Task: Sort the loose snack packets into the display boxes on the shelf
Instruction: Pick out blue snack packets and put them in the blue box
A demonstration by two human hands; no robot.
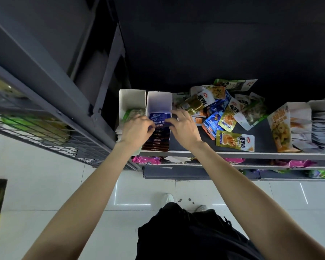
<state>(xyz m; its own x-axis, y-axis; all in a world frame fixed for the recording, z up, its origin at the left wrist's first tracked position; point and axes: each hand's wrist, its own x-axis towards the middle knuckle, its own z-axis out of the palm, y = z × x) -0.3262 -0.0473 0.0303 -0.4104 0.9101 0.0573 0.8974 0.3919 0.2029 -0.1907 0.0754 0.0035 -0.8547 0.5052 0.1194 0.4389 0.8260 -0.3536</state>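
A blue snack packet [159,118] lies on top of a row of dark packets inside a white display box [159,99] at the left of the shelf. My left hand [134,130] pinches the packet's left edge. My right hand [184,125] grips its right edge with curled fingers. Left of it stands a second white display box [132,97] holding green packets [132,114]. A heap of loose packets [223,111], yellow, blue, green and white, lies on the shelf to the right of my right hand.
An orange-printed display box [279,128] and a box of white packets [323,126] stand at the shelf's right. Grey shelf edge [251,155] runs along the front, with pink packets [146,160] below. A wire rack [45,132] juts out at the left. White tiled floor lies underfoot.
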